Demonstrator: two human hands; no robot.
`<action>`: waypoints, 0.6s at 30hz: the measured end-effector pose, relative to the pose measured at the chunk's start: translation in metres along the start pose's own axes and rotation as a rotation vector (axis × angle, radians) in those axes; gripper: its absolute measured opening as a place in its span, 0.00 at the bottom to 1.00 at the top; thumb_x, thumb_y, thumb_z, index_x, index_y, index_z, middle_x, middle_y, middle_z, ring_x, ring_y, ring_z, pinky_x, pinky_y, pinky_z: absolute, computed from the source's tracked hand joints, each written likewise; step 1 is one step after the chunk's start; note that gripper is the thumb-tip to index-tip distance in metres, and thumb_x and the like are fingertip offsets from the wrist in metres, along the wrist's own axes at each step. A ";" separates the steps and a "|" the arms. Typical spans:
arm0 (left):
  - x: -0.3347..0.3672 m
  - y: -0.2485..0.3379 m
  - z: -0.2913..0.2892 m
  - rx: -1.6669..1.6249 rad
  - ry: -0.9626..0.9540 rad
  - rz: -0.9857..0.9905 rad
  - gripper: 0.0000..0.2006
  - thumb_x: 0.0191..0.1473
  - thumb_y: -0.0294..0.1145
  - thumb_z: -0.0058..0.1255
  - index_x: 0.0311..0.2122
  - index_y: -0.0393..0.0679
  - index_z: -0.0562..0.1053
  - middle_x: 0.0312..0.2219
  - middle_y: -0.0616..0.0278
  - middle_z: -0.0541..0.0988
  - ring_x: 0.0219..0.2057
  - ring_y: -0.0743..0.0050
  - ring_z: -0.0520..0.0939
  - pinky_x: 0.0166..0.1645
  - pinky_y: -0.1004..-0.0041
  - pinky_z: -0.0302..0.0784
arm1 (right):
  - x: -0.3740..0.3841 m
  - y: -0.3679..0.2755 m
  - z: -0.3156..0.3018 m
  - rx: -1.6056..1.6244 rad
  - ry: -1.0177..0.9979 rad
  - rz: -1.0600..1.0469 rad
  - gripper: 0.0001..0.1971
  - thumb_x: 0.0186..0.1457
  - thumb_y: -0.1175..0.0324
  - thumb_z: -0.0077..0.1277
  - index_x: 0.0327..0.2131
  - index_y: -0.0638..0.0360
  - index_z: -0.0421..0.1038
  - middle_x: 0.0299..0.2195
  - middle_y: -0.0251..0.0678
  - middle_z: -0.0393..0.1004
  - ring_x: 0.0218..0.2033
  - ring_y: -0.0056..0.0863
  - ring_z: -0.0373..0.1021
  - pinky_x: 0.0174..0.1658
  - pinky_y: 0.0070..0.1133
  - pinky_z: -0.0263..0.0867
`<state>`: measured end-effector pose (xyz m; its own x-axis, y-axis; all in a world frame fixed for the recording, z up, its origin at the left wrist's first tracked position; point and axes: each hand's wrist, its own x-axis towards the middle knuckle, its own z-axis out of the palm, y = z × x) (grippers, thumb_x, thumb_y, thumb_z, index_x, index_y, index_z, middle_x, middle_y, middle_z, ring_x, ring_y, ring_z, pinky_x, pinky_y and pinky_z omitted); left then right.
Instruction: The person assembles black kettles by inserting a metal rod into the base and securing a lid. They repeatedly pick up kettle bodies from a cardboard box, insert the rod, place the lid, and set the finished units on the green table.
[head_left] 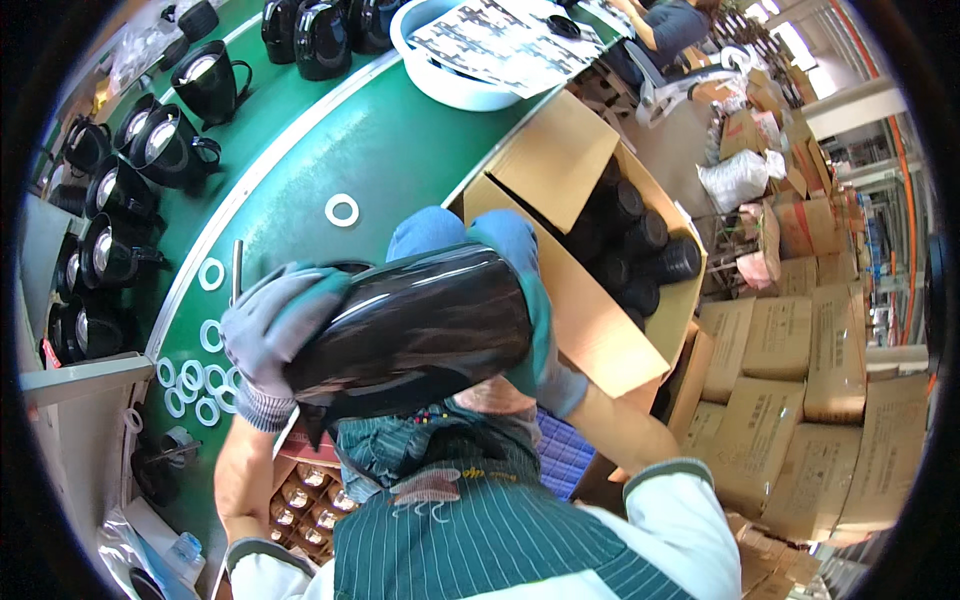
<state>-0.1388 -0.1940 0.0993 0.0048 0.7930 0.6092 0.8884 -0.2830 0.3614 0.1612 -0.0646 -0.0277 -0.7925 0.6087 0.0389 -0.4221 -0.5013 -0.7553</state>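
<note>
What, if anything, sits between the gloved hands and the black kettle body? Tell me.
Nothing visible. The left hand wraps one end of the black kettle body and the right hand cups the other end, both gloves pressed against the glossy shell, held above the green table.

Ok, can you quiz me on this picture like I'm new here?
1. True or false: both hands hold the black kettle body.
2. What lies loose on the green table? A) white rings B) spoons C) red caps
3. What colour is the basin at the top?

Key:
1. True: the left hand and the right hand, both gloved, grip it.
2. A: white rings.
3. White.
</note>
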 end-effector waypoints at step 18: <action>-0.087 -0.054 0.079 -1.174 0.178 -0.847 0.23 0.50 0.37 0.63 0.48 0.31 0.79 0.42 0.56 0.84 0.43 0.70 0.83 0.53 0.70 0.78 | -0.002 -0.022 0.037 -1.006 -0.051 -0.399 0.30 0.73 0.61 0.38 0.72 0.62 0.46 0.71 0.44 0.52 0.70 0.35 0.54 0.71 0.30 0.52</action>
<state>-0.1508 -0.2053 -0.0287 -0.4521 0.8915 -0.0290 -0.2827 -0.1123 0.9526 0.1562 -0.0771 0.0130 -0.7053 0.5782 0.4102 -0.1169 0.4759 -0.8717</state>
